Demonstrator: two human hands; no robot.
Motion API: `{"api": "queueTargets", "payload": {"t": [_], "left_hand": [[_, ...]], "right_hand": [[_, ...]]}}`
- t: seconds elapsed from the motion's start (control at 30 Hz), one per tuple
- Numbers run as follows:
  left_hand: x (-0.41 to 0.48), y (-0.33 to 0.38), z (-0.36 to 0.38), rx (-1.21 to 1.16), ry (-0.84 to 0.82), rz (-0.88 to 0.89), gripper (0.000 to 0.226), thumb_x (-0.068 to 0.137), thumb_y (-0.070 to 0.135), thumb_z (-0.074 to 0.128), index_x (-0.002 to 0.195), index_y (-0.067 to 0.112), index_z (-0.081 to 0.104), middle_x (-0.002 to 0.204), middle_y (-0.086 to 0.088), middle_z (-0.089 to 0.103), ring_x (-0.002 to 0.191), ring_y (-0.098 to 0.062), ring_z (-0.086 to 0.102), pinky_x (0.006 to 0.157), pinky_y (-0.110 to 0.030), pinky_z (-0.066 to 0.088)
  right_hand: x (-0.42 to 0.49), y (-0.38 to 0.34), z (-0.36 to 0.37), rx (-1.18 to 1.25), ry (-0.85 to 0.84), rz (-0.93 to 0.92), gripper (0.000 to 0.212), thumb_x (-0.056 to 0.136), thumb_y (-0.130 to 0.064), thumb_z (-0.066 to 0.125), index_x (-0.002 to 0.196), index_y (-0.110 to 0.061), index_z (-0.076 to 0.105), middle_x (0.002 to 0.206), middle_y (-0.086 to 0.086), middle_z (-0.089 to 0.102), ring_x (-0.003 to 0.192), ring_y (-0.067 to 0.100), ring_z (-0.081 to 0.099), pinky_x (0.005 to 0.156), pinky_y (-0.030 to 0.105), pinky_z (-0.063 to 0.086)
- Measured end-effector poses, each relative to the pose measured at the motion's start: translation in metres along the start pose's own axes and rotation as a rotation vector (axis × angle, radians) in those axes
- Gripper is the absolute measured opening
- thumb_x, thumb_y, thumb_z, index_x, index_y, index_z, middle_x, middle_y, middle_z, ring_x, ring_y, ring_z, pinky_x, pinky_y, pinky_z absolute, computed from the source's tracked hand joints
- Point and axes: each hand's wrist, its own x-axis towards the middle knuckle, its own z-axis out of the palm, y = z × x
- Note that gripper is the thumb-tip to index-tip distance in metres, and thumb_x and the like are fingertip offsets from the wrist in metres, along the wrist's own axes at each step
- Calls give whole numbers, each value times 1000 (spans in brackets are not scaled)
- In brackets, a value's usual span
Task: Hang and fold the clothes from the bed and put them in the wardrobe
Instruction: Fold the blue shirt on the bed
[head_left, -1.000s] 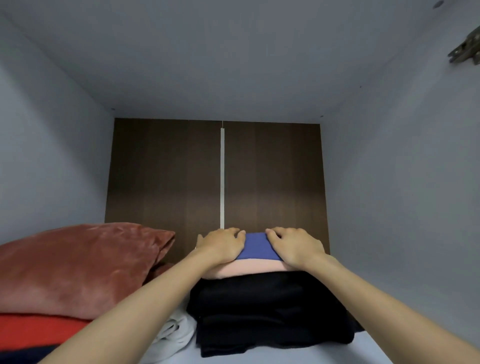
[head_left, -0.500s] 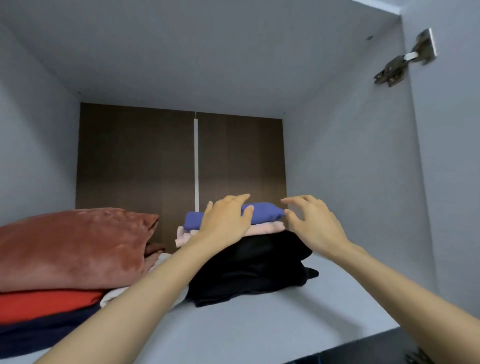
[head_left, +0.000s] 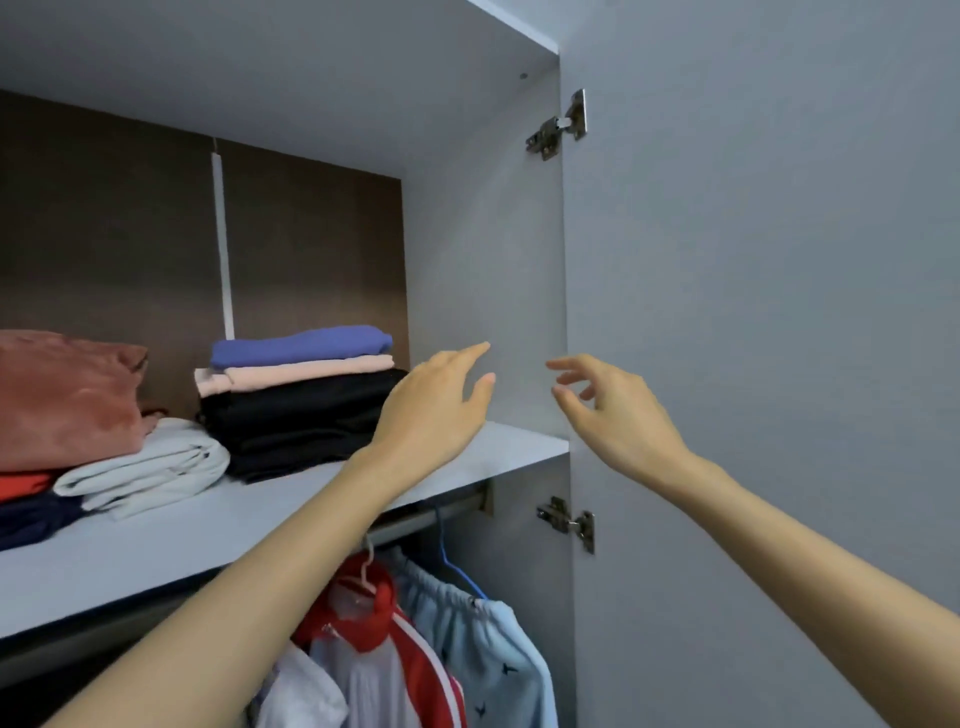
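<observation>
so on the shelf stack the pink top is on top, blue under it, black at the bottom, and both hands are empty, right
Not quite. The head view shows the blue top uppermost, with the pink top under it and the black clothes at the bottom. The left hand and right hand are both empty.

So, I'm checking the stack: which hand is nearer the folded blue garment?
Left. The left hand is right of the folded blue garment, apart from it; the right hand is farther right.
</observation>
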Motion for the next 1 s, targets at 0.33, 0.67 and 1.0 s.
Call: {"api": "queueTargets", "payload": {"t": [0.33,0.67,1.0], "left_hand": [[-123,153,30,-281,-43,-78,44,99,40,41,142,32,43,137,4,52,123,-19,49,103,-42,41],[-243,278,70,-392,-298,-5,42,99,40,40,141,34,42,134,8,52,122,-17,50,100,-40,42],[-353,360,124,-578,-617,132,43,100,39,40,142,32,41,132,7,52,117,-19,51,99,-45,44]], "right_hand": [[-167,39,-138,69,-30,98,27,97,-31,50,123,-31,58,101,-23,60,80,-9,57,67,21,45],[-354,73,-249,13,-26,381,22,96,-32,51,116,-37,58,100,-24,62,84,-5,58,77,27,48],[-510,75,-310,-90,103,761,22,96,-23,51,115,-28,61,103,-13,62,76,-10,58,64,6,40]]}}
